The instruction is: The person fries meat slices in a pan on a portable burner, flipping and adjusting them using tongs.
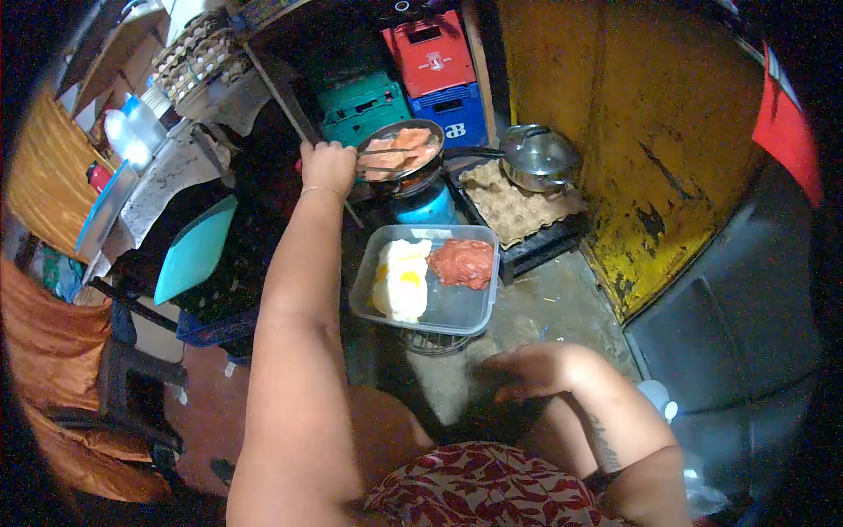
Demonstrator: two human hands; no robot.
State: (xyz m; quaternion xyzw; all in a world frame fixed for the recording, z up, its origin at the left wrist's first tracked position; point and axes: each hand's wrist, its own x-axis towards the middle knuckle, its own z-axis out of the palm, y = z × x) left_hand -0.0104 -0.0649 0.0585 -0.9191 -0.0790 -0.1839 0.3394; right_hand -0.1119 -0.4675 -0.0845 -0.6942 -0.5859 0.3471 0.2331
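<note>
My left hand (331, 167) is stretched forward, closed around metal tongs (385, 169). The prongs reach over a frying pan (440, 141) that holds pinkish-orange slices of meat (413, 139). Under the pan is a burner with a bright blue body (423, 206). Closer to me, a clear plastic container (463, 312) holds fried eggs (404, 285) on its left and a reddish lump of raw-looking meat (463, 263) on its right. My right hand (537, 369) hovers low near my knee, smeared by motion, and its fingers are not clear.
A lidded pot (537, 156) stands right of the pan, by a cardboard egg tray (518, 206). Behind are red (430, 57), green (364, 107) and blue (457, 110) crates. Stacked egg trays (200, 61) sit upper left. A yellow panel (632, 132) borders the right.
</note>
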